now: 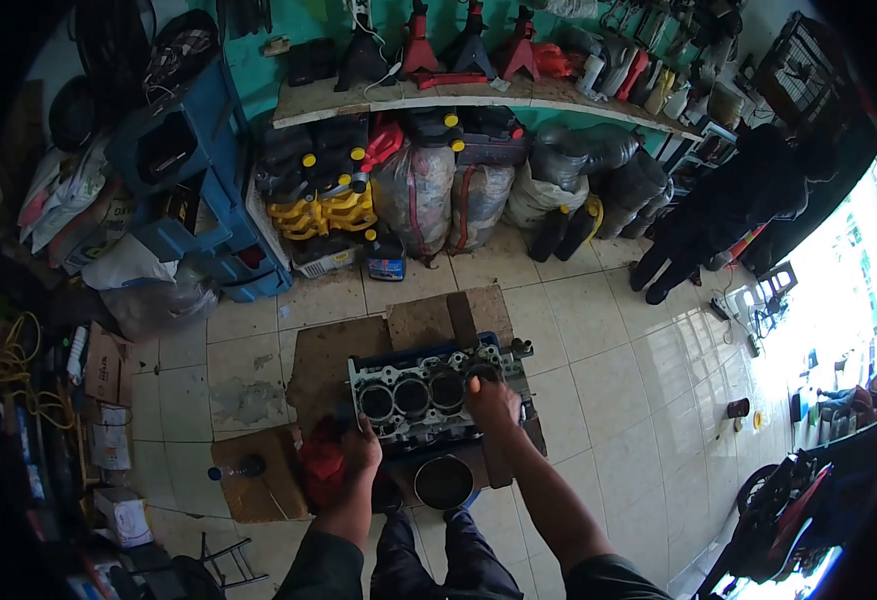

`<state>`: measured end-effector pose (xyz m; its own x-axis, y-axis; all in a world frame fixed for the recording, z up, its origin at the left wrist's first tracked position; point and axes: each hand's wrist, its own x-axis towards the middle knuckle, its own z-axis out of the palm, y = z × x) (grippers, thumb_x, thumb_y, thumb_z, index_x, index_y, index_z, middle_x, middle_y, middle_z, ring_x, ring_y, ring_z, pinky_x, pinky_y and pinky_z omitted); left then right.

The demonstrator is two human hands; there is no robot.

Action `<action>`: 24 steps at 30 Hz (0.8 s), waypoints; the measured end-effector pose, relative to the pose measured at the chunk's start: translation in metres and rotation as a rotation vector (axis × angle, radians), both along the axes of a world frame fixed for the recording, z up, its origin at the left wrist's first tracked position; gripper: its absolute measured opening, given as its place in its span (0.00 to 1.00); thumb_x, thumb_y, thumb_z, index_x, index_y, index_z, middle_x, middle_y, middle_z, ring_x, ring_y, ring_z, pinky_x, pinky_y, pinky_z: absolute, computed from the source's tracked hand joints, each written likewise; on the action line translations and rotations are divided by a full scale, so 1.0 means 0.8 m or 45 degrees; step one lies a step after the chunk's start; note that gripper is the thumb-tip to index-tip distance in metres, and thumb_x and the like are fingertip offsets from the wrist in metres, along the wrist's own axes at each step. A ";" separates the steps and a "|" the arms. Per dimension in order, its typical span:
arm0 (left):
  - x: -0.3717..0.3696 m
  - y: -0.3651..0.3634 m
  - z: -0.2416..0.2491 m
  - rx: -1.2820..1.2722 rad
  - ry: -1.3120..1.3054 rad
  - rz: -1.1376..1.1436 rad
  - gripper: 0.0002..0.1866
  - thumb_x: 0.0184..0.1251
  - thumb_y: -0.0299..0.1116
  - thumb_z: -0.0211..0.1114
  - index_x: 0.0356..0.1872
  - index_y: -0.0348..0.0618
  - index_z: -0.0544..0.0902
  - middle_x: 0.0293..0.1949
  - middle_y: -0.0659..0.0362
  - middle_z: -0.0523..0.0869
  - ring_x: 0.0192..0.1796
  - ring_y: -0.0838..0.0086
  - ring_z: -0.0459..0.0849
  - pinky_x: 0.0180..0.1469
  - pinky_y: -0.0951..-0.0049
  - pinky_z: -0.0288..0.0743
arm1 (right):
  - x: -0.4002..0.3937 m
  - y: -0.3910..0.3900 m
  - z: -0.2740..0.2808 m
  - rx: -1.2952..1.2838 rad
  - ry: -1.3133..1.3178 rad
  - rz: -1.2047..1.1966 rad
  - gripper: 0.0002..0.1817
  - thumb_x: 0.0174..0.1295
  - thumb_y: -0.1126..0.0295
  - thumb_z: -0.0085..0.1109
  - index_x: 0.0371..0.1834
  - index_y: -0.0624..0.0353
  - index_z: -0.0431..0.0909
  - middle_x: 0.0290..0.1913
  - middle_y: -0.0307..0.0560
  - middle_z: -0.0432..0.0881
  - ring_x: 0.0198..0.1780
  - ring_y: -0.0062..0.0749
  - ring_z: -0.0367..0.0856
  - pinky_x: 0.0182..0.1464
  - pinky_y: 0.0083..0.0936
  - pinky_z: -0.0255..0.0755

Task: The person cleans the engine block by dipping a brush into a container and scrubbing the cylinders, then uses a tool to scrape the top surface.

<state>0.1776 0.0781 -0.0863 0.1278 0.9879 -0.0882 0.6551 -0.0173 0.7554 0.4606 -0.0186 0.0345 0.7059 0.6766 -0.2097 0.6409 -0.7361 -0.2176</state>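
Note:
An engine block (413,397) with round cylinder bores lies on brown cardboard over the tiled floor. At its near left corner is my left hand (362,446), fingers against the block's edge; what they hold, if anything, is hidden. My right hand (494,404) is closed around a small orange-tipped object (474,383) over the bore at the block's right end. A red cloth (321,462) lies left of my left hand. Near my feet, below the block, is a round pan (444,483).
Cardboard (338,360) surrounds the block. A bottle (248,466) lies on another piece at the left. Jack stands (419,45) stand on a shelf (498,96) above bags and yellow-capped containers. A person in dark clothes (703,215) stands at the right; a motorcycle (783,510) is lower right.

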 end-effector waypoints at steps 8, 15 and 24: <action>-0.003 0.003 -0.002 -0.062 0.035 -0.037 0.36 0.87 0.60 0.42 0.46 0.34 0.86 0.40 0.31 0.88 0.48 0.29 0.85 0.50 0.36 0.77 | 0.000 -0.003 -0.001 -0.015 0.004 -0.059 0.30 0.77 0.41 0.51 0.42 0.59 0.88 0.37 0.66 0.90 0.47 0.66 0.90 0.51 0.59 0.82; 0.000 0.001 -0.011 0.035 0.037 0.009 0.38 0.87 0.61 0.41 0.45 0.33 0.88 0.39 0.31 0.88 0.47 0.29 0.86 0.50 0.36 0.78 | 0.006 -0.006 -0.012 0.074 -0.020 -0.077 0.30 0.76 0.40 0.51 0.39 0.59 0.84 0.35 0.69 0.88 0.45 0.70 0.89 0.46 0.62 0.82; 0.000 0.000 -0.011 0.011 0.072 0.023 0.39 0.87 0.62 0.40 0.43 0.33 0.87 0.38 0.31 0.88 0.47 0.29 0.85 0.49 0.36 0.78 | 0.000 -0.011 -0.033 0.101 -0.016 -0.125 0.30 0.76 0.40 0.51 0.39 0.57 0.89 0.36 0.65 0.90 0.46 0.67 0.90 0.51 0.60 0.82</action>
